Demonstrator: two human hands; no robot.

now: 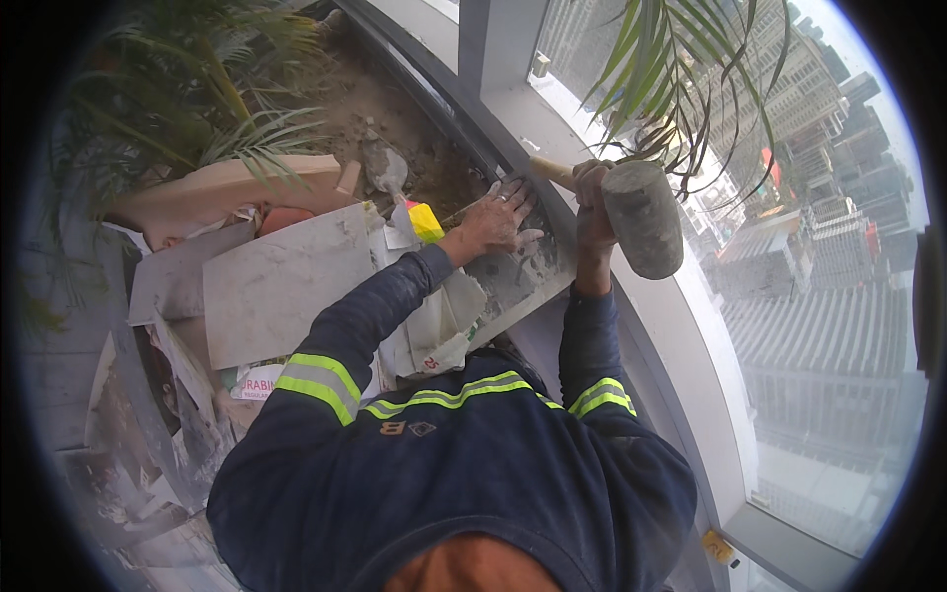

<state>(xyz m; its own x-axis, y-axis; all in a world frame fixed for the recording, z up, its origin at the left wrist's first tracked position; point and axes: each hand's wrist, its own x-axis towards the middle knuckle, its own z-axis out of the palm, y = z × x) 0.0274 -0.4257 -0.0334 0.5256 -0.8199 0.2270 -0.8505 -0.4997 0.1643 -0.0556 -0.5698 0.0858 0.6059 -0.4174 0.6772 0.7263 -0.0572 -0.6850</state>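
Observation:
My right hand [593, 209] is closed round a mallet [646, 222] with a thick grey head and a pale wooden handle. It is raised beside the window ledge. My left hand [491, 219] lies with its fingers spread on a grey slab [538, 274], which is smeared with pale dust or mortar. The slab sits along the edge of a soil bed [340, 118], and a ring shows on one finger of this hand. A yellow and pink wrapper [424, 219] and a crumpled whitish bag [444, 321] lie next to my left forearm.
Broken boards and a flat pale panel [281, 281] are piled at left, beside a curved tan piece [237, 192]. Palm fronds [681, 69] hang over the ledge, and more plants [187, 89] grow at upper left. A curved white ledge [681, 340] runs along the window. A yellow tape measure-like object [718, 546] sits lower right.

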